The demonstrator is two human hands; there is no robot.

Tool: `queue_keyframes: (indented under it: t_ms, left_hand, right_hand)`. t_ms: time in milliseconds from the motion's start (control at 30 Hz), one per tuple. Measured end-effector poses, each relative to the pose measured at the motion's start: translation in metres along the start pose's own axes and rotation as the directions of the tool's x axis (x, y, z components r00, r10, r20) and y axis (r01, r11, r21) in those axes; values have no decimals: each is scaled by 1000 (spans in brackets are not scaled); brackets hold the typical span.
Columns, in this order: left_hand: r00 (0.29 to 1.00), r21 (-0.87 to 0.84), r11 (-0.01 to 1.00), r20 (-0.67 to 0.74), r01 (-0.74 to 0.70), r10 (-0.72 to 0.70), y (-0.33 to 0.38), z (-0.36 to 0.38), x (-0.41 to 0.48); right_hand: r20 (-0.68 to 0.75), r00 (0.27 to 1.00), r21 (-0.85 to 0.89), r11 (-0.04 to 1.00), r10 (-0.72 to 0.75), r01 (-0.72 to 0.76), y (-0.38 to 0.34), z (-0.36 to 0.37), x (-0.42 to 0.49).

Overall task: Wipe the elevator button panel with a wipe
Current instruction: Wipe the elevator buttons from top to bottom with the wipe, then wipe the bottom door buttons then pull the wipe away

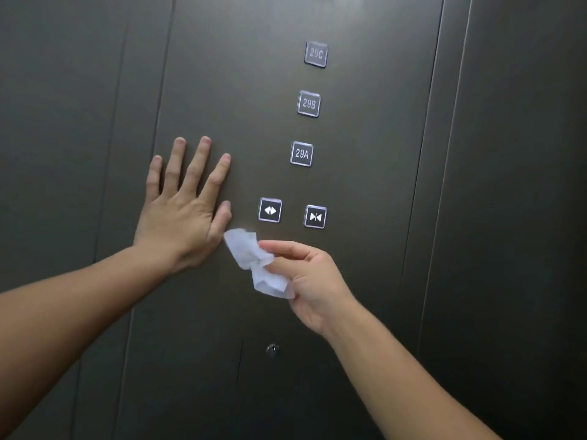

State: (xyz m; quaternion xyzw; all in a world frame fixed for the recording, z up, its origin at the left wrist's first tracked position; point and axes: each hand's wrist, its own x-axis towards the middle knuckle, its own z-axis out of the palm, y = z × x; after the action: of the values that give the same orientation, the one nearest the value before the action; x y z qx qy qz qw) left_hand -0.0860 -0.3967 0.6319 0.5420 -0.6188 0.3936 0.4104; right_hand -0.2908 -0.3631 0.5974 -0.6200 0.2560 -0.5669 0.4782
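The elevator button panel (365, 128) is a dark brushed-metal plate with floor buttons 29C (316, 54), 29B (308, 103) and 29A (301, 153) in a column. Below them sit the door-open button (270, 210) and the door-close button (315, 216). My right hand (309, 281) pinches a crumpled white wipe (254, 258) just below and left of the door-open button; the wipe's upper end is at the panel surface. My left hand (184, 211) lies flat on the panel's left part, fingers spread, holding nothing.
A round keyhole (272, 349) sits low on the panel beside a vertical seam. Plain dark metal wall panels (508, 217) flank the button panel on both sides.
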Motion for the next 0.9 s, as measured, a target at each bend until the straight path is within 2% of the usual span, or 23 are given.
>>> queue_keyframes:
  t_ms: [33,100,167,200,233,267,300,333,367,400,500,567,633,700,800,900]
  left_hand:
    - [999,-50,998,31,32,-31,6,-6,-1]
    - [992,-269,955,51,125,-116,22,-22,-6]
    - [962,-581,778,33,238,-270,37,-39,-20]
    - [927,-682,659,75,316,-367,42,-46,-32]
    - [867,-734,514,207,444,-453,44,-54,-45]
    - [762,-710,339,433,617,-482,44,-61,-59]
    - [607,-599,166,680,784,-413,40,-67,-74]
    - [440,-448,38,853,893,-280,35,-73,-90]
    - [317,-325,-27,935,945,-158,30,-76,-108]
    - [255,-262,-48,960,964,-114,24,-76,-126]
    - [228,-240,-15,939,971,-257,5,-73,-186]
    - [196,-218,-24,917,976,-347,-10,-77,-229]
    - [146,-162,-10,915,987,-376,-26,-86,-271]
    - [121,-107,56,913,993,-391,-39,-95,-311]
    - [119,-54,161,897,985,-426,-53,-96,-362]
    - [38,24,127,882,992,-470,-59,-83,-413]
  right_hand:
    - [57,989,172,975,134,-142,-1,-1,-4]
    - [163,952,418,856,260,-306,-2,0,-14]
    - [230,928,581,723,293,-373,2,6,-24]
    - [262,920,620,679,292,-392,8,8,-29]
    - [297,909,649,636,292,-417,15,11,-34]
    - [344,891,661,598,296,-454,22,13,-39]
    - [397,868,653,572,299,-496,31,17,-45]
    - [439,846,639,557,303,-531,41,20,-50]
    - [464,826,618,552,320,-560,51,25,-55]
    - [466,811,576,575,353,-581,63,29,-61]
    - [370,803,359,725,468,-588,107,46,-80]
    - [328,789,196,779,520,-595,138,57,-98]
    - [331,768,-8,816,548,-578,170,67,-120]
    - [353,758,-189,835,549,-517,201,78,-142]
    - [382,802,-345,875,460,-338,241,101,-161]
    - [404,819,-490,853,406,-181,285,122,-181]
